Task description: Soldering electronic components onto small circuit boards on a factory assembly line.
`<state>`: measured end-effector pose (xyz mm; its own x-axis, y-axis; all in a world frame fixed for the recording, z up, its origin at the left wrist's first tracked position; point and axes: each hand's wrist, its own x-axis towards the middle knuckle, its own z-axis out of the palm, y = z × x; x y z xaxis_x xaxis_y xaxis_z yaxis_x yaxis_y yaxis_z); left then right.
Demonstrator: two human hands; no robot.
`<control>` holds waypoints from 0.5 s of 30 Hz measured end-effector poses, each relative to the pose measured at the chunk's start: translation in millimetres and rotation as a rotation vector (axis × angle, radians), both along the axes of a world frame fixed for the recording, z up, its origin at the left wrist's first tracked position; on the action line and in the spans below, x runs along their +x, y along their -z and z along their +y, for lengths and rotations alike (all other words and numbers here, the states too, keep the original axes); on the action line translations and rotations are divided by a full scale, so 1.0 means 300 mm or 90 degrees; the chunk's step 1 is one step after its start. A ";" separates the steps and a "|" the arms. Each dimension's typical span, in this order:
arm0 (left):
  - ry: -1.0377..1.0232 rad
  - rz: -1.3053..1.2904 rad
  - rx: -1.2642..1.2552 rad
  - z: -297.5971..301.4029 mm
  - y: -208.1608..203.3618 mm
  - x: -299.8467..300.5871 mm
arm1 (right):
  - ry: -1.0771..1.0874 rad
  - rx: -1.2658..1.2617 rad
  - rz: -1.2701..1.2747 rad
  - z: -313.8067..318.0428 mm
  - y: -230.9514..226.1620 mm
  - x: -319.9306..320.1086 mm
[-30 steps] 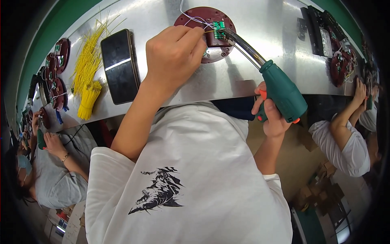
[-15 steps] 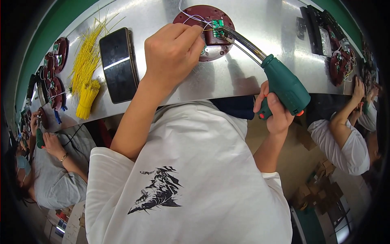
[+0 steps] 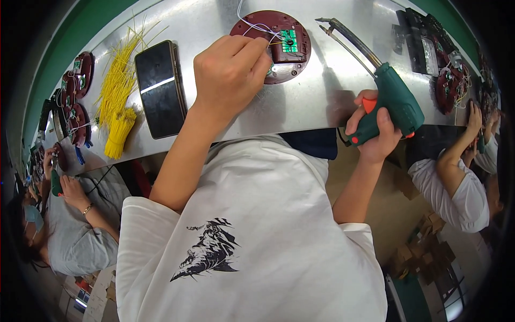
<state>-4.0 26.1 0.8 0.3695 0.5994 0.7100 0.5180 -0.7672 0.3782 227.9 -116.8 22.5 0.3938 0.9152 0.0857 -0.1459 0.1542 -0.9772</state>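
A round dark-red plastic housing [image 3: 300,60] lies on the metal bench, with a small green circuit board [image 3: 289,45] set in it. White wires [image 3: 251,22] run over the housing to the board. At its left edge my left hand [image 3: 230,75] is closed in a pinch. A short yellow wire [image 3: 274,43] stretches from those fingers to the board; the fingertips are partly hidden. My right hand [image 3: 378,129] grips a green soldering gun [image 3: 398,102] by its handle, fingers near the red trigger. Its tip is up and to the right of the housing, apart from the board.
Left of my forearm are a black smartphone [image 3: 160,88] and a bundle of yellow wires [image 3: 119,80]. More wired red housings [image 3: 80,121] lie at the far left, others [image 3: 448,91] at the right beside black parts [image 3: 421,43]. Co-workers [image 3: 80,231] sit on both sides.
The soldering gun has lifted off the circuit board and moved right with my right hand. My left hand stays pinched beside the housing.
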 end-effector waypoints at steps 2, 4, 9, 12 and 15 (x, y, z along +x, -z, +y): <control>0.000 -0.005 0.005 0.003 0.002 -0.003 | -0.006 -0.012 0.006 0.016 0.006 0.017; 0.003 -0.003 0.001 0.003 0.000 0.003 | -0.021 -0.035 0.017 0.025 0.007 0.034; 0.001 0.005 -0.024 -0.008 -0.015 0.001 | -0.016 -0.032 0.025 0.023 0.004 0.030; -0.008 0.009 -0.036 -0.013 -0.021 -0.014 | -0.019 -0.033 0.041 0.036 0.002 0.009; -0.013 0.009 -0.073 -0.030 -0.026 -0.026 | -0.029 -0.023 0.080 0.010 0.042 0.029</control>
<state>-11.7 17.0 8.6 0.3661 0.6837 0.6313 0.5390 -0.7088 0.4551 236.5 -113.7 10.1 0.3568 0.9342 0.0053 -0.2739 0.1100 -0.9554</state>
